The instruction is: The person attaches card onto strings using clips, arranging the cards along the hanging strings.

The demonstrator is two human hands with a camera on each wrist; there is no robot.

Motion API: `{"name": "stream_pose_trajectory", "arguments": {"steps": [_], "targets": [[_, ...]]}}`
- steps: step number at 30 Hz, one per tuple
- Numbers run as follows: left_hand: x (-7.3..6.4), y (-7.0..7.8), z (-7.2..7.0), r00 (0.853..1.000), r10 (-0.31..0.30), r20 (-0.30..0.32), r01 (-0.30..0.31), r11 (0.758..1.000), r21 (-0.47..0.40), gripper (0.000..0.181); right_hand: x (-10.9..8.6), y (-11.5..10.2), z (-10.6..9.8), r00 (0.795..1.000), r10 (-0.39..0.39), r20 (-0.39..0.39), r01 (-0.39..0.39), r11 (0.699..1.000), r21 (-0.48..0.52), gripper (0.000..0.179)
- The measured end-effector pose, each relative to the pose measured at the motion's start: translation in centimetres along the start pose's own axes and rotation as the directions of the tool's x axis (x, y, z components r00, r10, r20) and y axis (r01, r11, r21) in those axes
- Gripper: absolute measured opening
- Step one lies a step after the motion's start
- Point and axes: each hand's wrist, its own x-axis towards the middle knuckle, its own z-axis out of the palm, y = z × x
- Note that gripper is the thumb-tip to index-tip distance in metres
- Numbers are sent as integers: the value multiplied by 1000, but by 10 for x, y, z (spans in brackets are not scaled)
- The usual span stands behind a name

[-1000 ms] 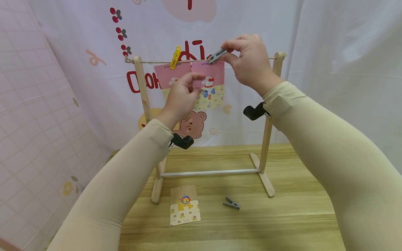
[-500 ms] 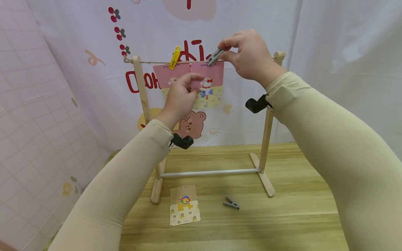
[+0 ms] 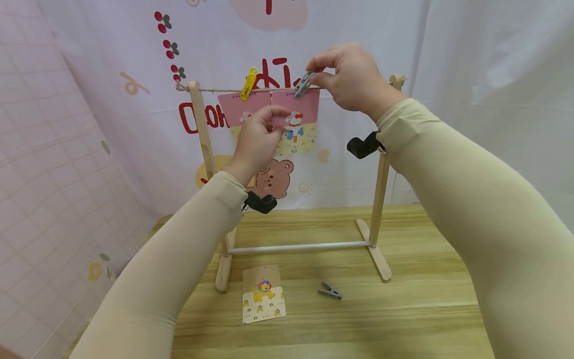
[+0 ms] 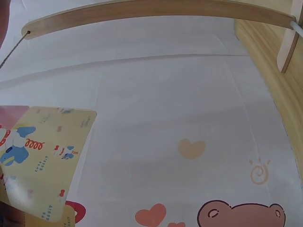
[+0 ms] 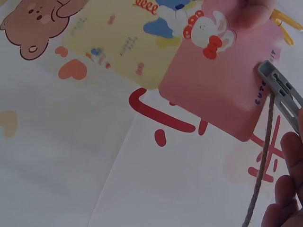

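In the head view, the right hand [image 3: 352, 77] pinches a grey clothespin [image 3: 303, 84] at the twine [image 3: 215, 90] and the upper edge of a rabbit-print card [image 3: 305, 107]; the left hand [image 3: 257, 139] pinches the card's side edge. A yellow clothespin [image 3: 248, 84] sits on the adjacent pink-and-yellow card [image 3: 237, 109], partly covered by the left hand. Only the head view shows the lion-print card [image 3: 263, 294] and second grey clothespin [image 3: 330, 291] on the table [image 3: 381, 319]. The right wrist view details the clothespin tip overlapping the card's lettering, partly hiding it; full closure cannot be determined. The left wrist view shows the drilled end of a wooden post [image 4: 156, 9]; the rabbit-print card is cropped there.
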Motion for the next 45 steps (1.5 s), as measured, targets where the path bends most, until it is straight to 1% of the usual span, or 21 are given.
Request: {"name": "stream_pose_trajectory", "arguments": {"steps": [5, 18, 22, 30, 35, 45], "targets": [[1, -1, 1, 1000, 14, -4, -14, 1000, -23, 28, -2, -1, 2, 1000, -1, 1, 1, 1000, 14, 26], [-2, -1, 0, 1000, 15, 0, -15, 1000, -5, 28, -7, 1, 11, 998, -57, -22, 59, 993, 102, 32], [-3, -2, 0, 1000, 17, 4, -17, 1000, 5, 28, -7, 1, 13, 998, -54, -25, 56, 991, 125, 36], [-5, -3, -1, 1000, 19, 14, -19, 1000, 5, 29, -8, 3, 17, 998, -52, -31, 56, 989, 136, 39], [-6, -4, -1, 1000, 4, 25, -4, 1000, -12, 29, -9, 3, 18, 999, -40, -31, 44, 988, 150, 39], [-7, -6, -1, 999, 0, 33, 0, 1000, -15, 31, -11, 3, 20, 999, -33, -37, 38, 987, 153, 39]]}}
